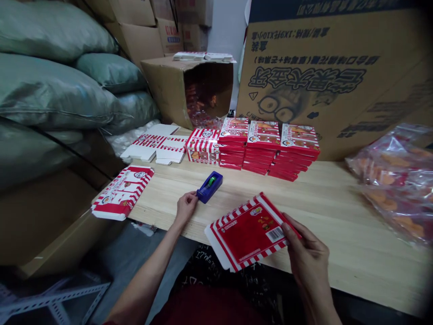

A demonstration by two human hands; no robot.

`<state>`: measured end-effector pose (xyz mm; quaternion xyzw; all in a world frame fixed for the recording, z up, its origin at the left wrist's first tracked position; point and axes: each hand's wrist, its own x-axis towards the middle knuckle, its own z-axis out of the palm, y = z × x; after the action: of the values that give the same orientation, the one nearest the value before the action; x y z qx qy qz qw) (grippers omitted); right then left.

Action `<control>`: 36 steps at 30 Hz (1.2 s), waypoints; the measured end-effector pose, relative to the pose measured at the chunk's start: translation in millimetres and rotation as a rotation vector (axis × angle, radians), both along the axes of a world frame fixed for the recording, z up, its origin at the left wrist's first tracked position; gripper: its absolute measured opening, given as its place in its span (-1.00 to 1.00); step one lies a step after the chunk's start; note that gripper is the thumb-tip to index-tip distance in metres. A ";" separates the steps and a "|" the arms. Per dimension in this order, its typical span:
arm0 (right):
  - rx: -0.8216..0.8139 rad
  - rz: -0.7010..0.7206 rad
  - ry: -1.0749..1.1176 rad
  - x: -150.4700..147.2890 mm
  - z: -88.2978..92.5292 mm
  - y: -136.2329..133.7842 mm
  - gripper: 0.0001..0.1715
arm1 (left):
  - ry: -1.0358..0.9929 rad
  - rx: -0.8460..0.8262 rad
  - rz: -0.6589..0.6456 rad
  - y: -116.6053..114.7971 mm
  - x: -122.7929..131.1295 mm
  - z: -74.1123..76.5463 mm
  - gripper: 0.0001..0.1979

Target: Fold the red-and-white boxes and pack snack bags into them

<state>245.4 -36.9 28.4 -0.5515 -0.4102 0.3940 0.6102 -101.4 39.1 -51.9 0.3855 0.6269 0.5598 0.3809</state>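
Your right hand (308, 257) pinches a flattened red-and-white striped carton (248, 232) by its edge. Your left hand (185, 208), loosely curled and holding nothing, touches a blue tape dispenser (209, 187), just to its right on the table (338, 225).

On the pale wooden counter (324, 203), a blue plastic tape dispenser (209, 187) sits just beside your left hand (185, 208), while your right hand (307, 253) holds a flat red-and-white cardboard box blank (250, 232) over the counter's front edge. Behind them stand stacks of flat red cartons (267, 146). A clear plastic bag (392, 180) lies right; an open brown cardboard box (182, 90) sits behind.
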 end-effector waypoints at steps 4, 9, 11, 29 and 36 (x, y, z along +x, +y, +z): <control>0.331 -0.124 -0.239 -6.2 28.8 0.8 -0.74 | 0.028 0.057 0.069 -13.2 12.6 21.9 -0.69; 0.633 0.054 -0.654 -19.0 44.1 3.4 -0.51 | -0.165 0.196 -0.131 -48.7 84.1 109.2 -0.75; 0.688 0.101 -0.734 -23.2 41.5 4.2 -0.42 | -0.293 0.218 -0.228 -63.3 117.6 141.1 -0.78; 0.391 0.257 -0.416 -18.4 70.8 -13.5 -0.49 | 0.283 0.333 -0.262 -45.2 132.3 124.8 -0.70; 0.187 0.318 -0.396 3.6 18.5 18.5 -0.67 | 0.174 0.074 -0.703 -28.5 122.4 99.8 -0.60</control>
<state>249.0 -18.4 46.8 -0.4878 -0.6377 0.3296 0.4968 21.1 10.6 47.9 0.6373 0.4654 0.3819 0.4810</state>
